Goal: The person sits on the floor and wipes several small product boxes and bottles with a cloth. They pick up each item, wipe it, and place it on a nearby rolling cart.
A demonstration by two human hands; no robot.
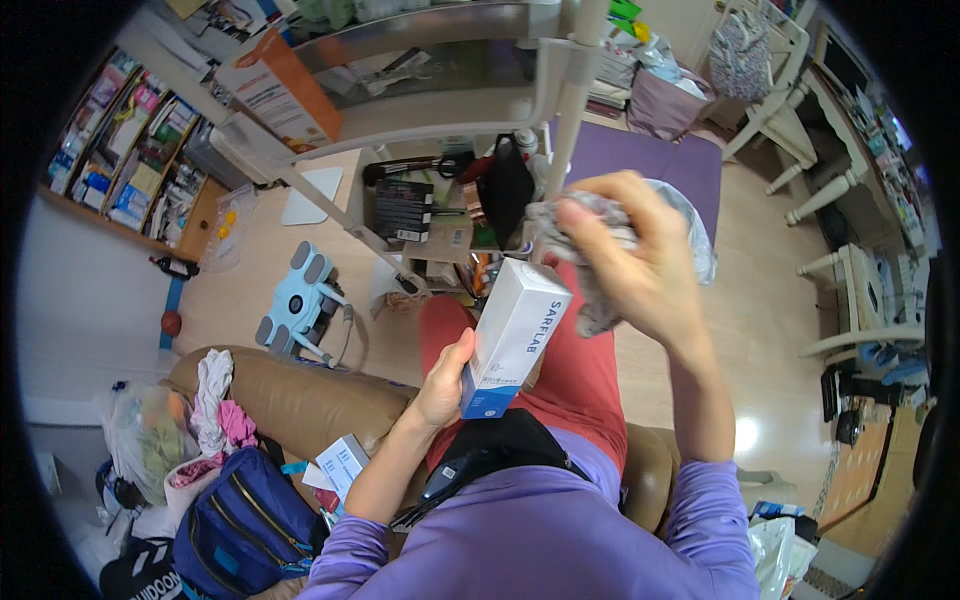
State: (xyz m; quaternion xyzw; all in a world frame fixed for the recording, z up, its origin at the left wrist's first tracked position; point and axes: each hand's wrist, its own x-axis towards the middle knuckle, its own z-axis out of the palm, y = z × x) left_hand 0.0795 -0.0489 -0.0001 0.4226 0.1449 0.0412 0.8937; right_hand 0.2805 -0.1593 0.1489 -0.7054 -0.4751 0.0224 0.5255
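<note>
A white and blue cardboard box (516, 337) stands tilted in my left hand (444, 382), its thumb along the left side and its lower end above my lap. Bunched in my right hand (637, 255) is a grey cloth (589, 225), held up to the right of the box's top end, with part of it hanging down. The right hand is slightly blurred. A black waist bag (495, 450) lies across my lap, just below the box.
Ahead, a white-framed rack stands over a cart with a black pouch (507, 191) and a black box (403, 210). A light blue device (296, 304) is on the floor at left. Beside me on the tan sofa (300, 390) are a blue backpack (247, 517) and a small white box (343, 461).
</note>
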